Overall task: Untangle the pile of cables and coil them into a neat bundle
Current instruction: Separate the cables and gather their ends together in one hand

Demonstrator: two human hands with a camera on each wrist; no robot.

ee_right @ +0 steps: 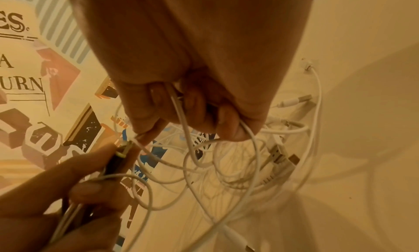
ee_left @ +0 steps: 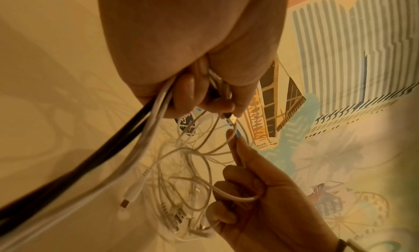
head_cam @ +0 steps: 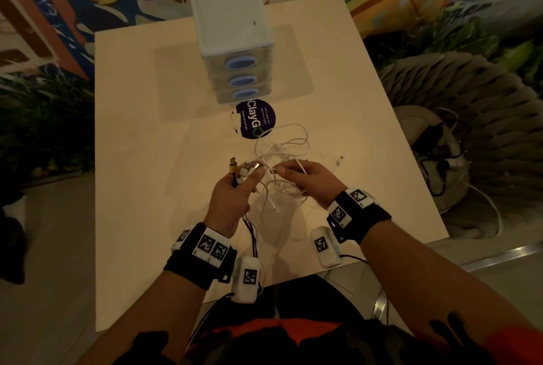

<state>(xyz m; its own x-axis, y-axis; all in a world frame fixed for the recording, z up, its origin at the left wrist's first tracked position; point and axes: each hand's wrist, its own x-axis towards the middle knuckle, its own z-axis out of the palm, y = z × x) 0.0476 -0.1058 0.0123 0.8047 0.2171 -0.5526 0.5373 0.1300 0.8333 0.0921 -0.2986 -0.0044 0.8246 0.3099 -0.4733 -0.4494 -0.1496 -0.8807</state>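
Note:
A tangle of thin white cables (head_cam: 282, 150) lies on the beige table (head_cam: 141, 135), partly lifted between my hands. My left hand (head_cam: 245, 181) grips a bunch of plug ends, among them a gold plug (head_cam: 233, 165) on a black cable that hangs down past my wrist. In the left wrist view the black cable (ee_left: 90, 162) and white strands run out under the left hand (ee_left: 213, 98). My right hand (head_cam: 293, 172) pinches a white strand close to the left hand, its other fingers curled round a loop (ee_right: 192, 116). Loose white plugs (ee_right: 281, 155) lie in the tangle.
A white drawer unit (head_cam: 232, 35) with blue oval handles stands at the back middle of the table, and a round dark sticker (head_cam: 255, 119) sits in front of it. One white plug (head_cam: 340, 159) lies apart to the right. A seat with dark cables (head_cam: 437, 141) stands beyond the table's right edge.

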